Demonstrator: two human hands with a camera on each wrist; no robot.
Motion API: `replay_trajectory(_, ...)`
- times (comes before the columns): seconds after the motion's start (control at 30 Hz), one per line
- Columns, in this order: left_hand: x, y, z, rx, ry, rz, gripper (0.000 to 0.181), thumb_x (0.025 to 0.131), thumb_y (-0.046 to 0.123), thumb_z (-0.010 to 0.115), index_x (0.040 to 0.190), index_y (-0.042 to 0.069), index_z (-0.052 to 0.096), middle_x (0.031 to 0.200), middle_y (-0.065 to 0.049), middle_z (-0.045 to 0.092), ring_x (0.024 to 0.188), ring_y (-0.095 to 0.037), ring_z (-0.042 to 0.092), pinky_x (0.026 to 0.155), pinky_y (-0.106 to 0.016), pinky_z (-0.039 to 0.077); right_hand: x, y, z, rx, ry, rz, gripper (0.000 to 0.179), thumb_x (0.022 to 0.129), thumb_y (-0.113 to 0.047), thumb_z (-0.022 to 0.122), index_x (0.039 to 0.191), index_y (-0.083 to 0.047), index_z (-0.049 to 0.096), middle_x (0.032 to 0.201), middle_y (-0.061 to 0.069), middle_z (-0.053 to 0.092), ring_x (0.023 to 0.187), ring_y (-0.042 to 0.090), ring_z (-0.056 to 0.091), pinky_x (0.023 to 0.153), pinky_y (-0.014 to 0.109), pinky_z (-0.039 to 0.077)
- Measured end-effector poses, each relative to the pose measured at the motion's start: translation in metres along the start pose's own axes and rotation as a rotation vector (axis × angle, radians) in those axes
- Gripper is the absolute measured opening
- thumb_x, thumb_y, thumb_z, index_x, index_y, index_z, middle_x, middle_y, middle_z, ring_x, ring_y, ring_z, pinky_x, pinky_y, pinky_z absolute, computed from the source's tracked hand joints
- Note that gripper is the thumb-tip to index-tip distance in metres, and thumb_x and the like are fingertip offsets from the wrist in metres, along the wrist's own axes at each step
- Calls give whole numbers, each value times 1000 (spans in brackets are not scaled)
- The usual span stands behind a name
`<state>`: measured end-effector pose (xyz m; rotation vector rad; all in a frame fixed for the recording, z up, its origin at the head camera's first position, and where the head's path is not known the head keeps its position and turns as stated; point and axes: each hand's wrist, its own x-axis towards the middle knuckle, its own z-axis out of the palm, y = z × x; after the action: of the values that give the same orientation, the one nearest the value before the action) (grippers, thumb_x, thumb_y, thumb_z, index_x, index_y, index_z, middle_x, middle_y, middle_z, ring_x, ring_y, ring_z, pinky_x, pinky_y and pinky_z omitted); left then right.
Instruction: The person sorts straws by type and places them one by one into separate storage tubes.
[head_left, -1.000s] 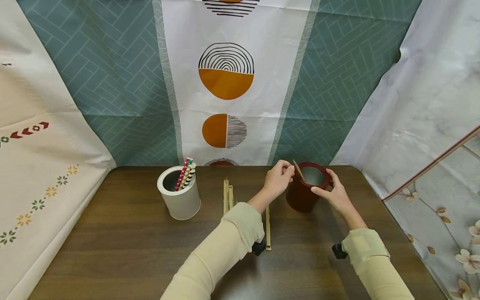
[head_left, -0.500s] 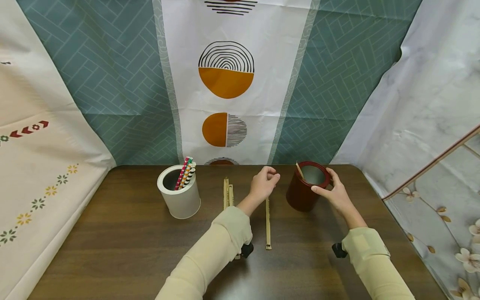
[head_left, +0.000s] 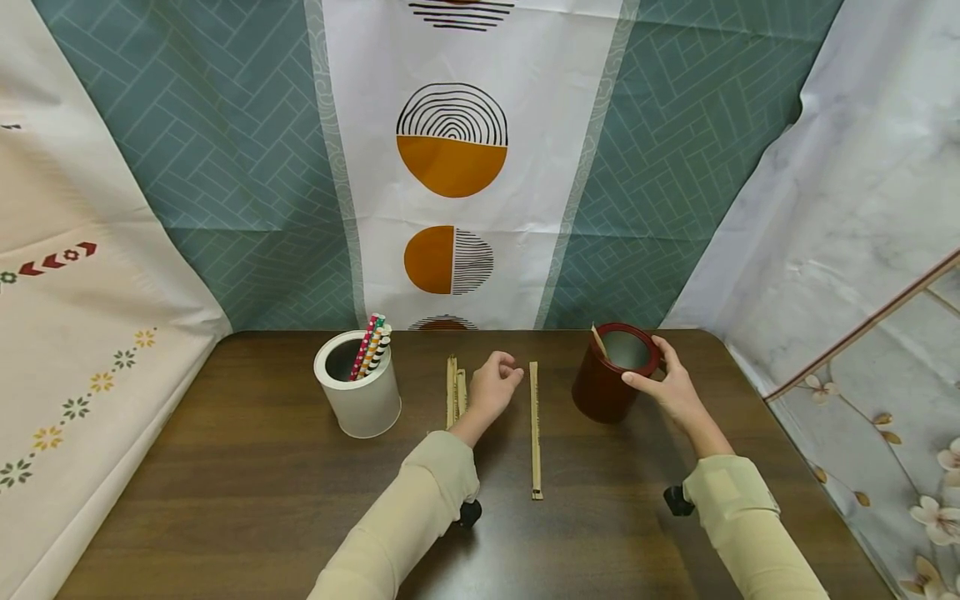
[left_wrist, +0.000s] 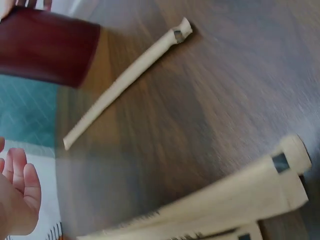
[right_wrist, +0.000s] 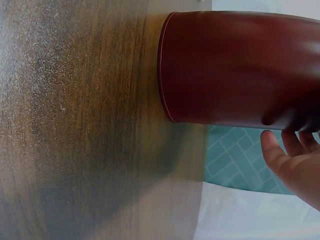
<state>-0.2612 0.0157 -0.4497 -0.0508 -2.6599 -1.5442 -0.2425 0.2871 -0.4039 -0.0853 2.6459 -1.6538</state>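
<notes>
Right hand (head_left: 672, 390) grips dark red cylindrical canister (head_left: 602, 393) by rim, on brown wooden table (head_left: 247, 475); thin tan tip (head_left: 599, 342) pokes out. Left hand (head_left: 490, 390), fingers loosely bent, hovers between lone tan paper-wrapped stick (head_left: 536, 429) and grouped tan sticks (head_left: 452, 392).

In the head view the desk (head_left: 225, 500) was lit softly, a pale sheen being thrown on its near middle and a faint shadow beside the left sleeve (head_left: 401, 517). In the left wrist view the tan strips (left_wrist: 225, 197) were smeared by blur. In the right wrist view a broad shadow was cast across the desk, and grainy glare was spread at upper left.
</notes>
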Motion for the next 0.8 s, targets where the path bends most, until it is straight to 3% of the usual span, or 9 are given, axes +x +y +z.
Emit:
replay_trajectory(0.3,-4,-30,-9,60,98,-13,23,82,15,61,102,5,57,82,-4,64,70,-18,58,61,-30,43,6,15,-1,-35,20,-20,83,81,-20,62,142,-9,6,142,19,23,127,35,26,91,44,35)
replay_trajectory(0.63,-5,-62,-25,208,261,-63,21,77,14,66,97,10,61,84,0,61,76,-20,59,66,-35,45,-5,-8,3,14,3,-1,83,82,-15,61,141,-3,4,142,24,19,128,40,21,94,52,30)
replay_trajectory(0.8,-6,-73,-32,247,275,-85,23,75,16,67,96,10,61,88,-2,61,81,-22,59,69,-37,46,-8,-14,4,-5,10,-3,82,82,-16,61,141,-2,5,141,24,20,127,39,22,93,48,33)
